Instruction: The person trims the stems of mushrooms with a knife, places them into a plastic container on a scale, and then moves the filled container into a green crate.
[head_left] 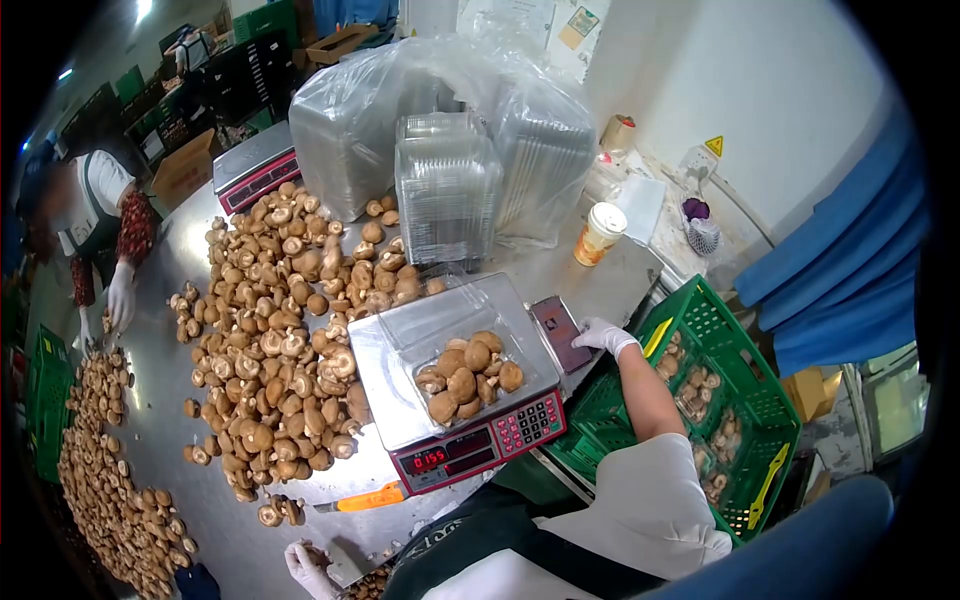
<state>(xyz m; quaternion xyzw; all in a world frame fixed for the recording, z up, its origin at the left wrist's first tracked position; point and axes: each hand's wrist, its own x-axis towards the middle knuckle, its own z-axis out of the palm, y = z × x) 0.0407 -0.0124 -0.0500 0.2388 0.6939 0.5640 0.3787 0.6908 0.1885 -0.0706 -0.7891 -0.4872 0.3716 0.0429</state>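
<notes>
My right hand (606, 337), in a white glove, touches a dark phone (560, 332) beside the scale, fingers stretched out over it. Low in the view, my gloved left hand (312, 572) is closed round a brown mushroom (318, 554), partly hidden by the fingers. On the red and silver scale (393, 400), a clear plastic tray (535, 367) with its lid raised holds several brown mushrooms (462, 384). The display reads 0.155. A knife with an orange handle (372, 498) lies just left of the scale's front.
A large mushroom pile (270, 350) covers the steel table left of the scale. Stacked clear trays (447, 195) and a paper cup (600, 235) stand behind. A green crate (752, 385) with packed trays is at right. Across the table, a co-worker (100, 215) handles mushrooms.
</notes>
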